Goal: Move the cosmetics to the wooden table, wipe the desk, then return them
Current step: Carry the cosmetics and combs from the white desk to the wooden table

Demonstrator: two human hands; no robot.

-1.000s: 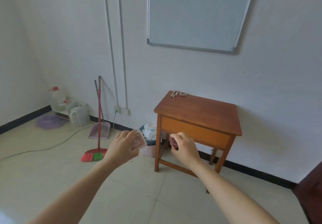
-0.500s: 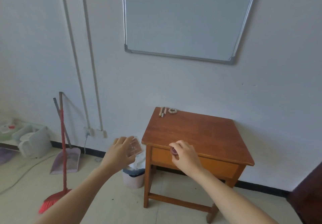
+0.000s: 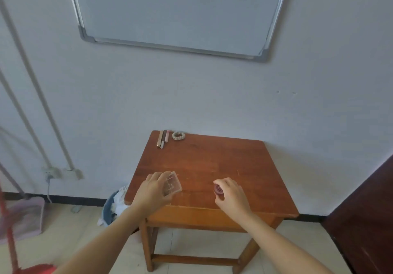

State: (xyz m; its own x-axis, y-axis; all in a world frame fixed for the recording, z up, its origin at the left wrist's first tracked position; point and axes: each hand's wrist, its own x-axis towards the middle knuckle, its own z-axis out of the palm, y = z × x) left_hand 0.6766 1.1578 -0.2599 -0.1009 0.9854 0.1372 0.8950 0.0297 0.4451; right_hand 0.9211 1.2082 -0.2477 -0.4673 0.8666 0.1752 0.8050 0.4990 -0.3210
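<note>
Ahead of me a whiteboard (image 3: 176,11) in a grey frame hangs on the white wall (image 3: 212,94). To my left two pale pipes (image 3: 38,94) slant down the wall to a socket box (image 3: 61,173), and a cable (image 3: 49,190) drops from it. Below that, a black skirting strip (image 3: 74,200) meets the tiled floor (image 3: 85,231). A bin (image 3: 112,207) stuffed with white scraps stands there. Further left are a pinkish dustpan (image 3: 23,216) and a red broom (image 3: 9,237). A dark wooden panel (image 3: 365,220) fills the right edge.

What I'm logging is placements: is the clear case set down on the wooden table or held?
Held. The left hand grips the clear case over the wooden table; whether it touches the top, cannot tell.
</note>
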